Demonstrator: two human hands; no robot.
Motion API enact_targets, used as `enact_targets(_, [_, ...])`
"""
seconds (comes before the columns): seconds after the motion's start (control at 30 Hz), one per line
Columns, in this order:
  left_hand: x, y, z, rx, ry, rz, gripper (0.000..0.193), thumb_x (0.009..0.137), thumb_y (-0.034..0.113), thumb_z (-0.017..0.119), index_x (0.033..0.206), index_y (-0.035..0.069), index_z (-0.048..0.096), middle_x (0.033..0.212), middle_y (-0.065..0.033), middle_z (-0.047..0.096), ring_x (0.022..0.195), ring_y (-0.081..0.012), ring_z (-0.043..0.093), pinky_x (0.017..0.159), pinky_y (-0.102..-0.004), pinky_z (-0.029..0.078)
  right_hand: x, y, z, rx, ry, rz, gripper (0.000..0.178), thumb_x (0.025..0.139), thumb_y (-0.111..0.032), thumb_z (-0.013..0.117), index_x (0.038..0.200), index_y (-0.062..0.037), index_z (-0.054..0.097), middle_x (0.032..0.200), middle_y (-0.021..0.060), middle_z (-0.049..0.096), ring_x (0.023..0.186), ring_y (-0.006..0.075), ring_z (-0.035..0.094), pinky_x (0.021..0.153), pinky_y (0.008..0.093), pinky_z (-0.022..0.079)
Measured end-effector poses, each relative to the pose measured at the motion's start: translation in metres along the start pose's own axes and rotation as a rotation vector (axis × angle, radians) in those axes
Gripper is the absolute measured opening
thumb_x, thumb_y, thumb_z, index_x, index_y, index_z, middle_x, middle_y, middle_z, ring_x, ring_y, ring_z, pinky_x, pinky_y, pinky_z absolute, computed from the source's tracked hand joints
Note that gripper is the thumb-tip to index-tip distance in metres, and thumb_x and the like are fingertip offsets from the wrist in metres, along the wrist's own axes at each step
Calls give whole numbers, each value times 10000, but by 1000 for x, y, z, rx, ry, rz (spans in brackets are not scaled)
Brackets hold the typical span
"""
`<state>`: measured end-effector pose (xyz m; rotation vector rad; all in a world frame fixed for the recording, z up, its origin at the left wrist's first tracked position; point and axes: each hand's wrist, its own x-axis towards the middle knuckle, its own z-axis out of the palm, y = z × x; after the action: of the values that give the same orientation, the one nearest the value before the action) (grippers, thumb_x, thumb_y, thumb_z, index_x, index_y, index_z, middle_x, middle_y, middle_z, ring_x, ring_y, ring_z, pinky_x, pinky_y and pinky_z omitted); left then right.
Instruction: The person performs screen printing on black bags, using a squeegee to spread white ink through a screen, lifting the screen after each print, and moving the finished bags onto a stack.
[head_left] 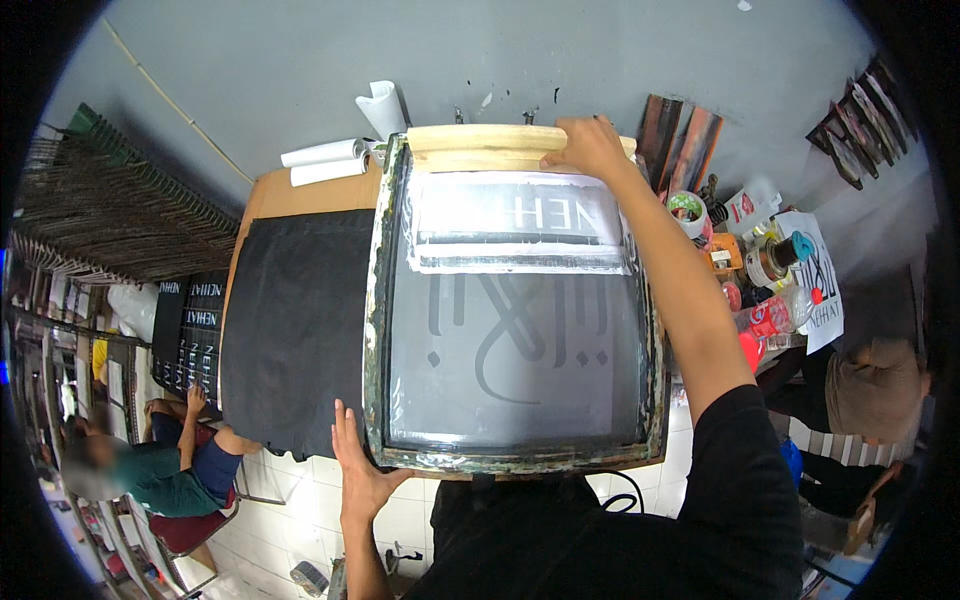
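Note:
A silk-screen printing frame (655, 400) with paint-stained edges lies in front of me, its grey mesh (420, 385) bearing dark, curved lettering. White tape and a pale printed sheet (520, 195) cover the mesh's far part. Along the far edge rests a wooden-handled squeegee (480, 140); its blade is hidden. My right hand (590, 145) reaches over the frame's right side, its fingers closed round the squeegee's wooden handle near the right end. At the near left corner, my left hand (365, 470) touches the frame, fingers stretched upward and thumb spread along the near edge.
Black fabric (295, 320) lies on a cardboard-topped board left of the frame. Paper rolls (325, 160) sit at the back left. Tape, tins and a plastic bottle (775, 315) crowd the right. A person (160, 470) sits at the left; another person (875, 390) is at the right.

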<state>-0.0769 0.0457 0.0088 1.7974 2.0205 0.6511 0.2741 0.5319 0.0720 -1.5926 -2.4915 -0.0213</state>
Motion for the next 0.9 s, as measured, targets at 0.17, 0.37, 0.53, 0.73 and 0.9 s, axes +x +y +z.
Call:
enact_targets(0.17, [-1, -23, 11, 96, 170, 224, 1408, 557, 521, 960, 1621, 85, 146, 1642, -324, 198, 1511, -478, 262, 1218, -624, 189, 9, 5, 10, 95, 144, 72, 650, 737, -448, 856, 1249, -87, 685, 1165, 153, 716, 1172, 322, 632, 1048, 455, 391])
enact_targets(0.37, [-17, -49, 29, 114, 380, 304, 1459, 583, 687, 883, 1634, 78, 74, 1649, -302, 188, 1524, -448, 242, 1222, -615, 184, -42, -7, -58, 224, 373, -65, 552, 868, -415, 773, 1304, -94, 663, 1304, 165, 671, 1266, 329, 570, 1098, 471, 382])
enact_targets(0.53, [3, -1, 19, -264, 655, 263, 1425, 664, 862, 695, 1616, 29, 39, 1680, -225, 138, 1552, -386, 168, 1258, -562, 168, -184, -56, -182, 171, 542, -230, 372, 906, -315, 749, 1181, -67, 704, 1250, 163, 685, 1192, 358, 603, 1052, 451, 439])
enact_targets(0.73, [90, 92, -62, -500, 980, 374, 1362, 725, 927, 562, 1615, 21, 71, 1651, -249, 221, 1502, -404, 299, 1243, -559, 237, -292, -120, -250, 100, 543, -253, 282, 927, -242, 723, 1092, -14, 699, 1081, 147, 723, 1049, 343, 663, 982, 410, 463])
enact_targets(0.9, [165, 148, -116, -813, 993, 605, 958, 937, 525, 688, 1575, 37, 165, 1604, -217, 295, 1474, -353, 344, 1179, -540, 372, -279, -118, -269, 58, 730, -101, 307, 983, -312, 638, 1049, -23, 720, 1002, 153, 732, 949, 337, 684, 867, 413, 477])
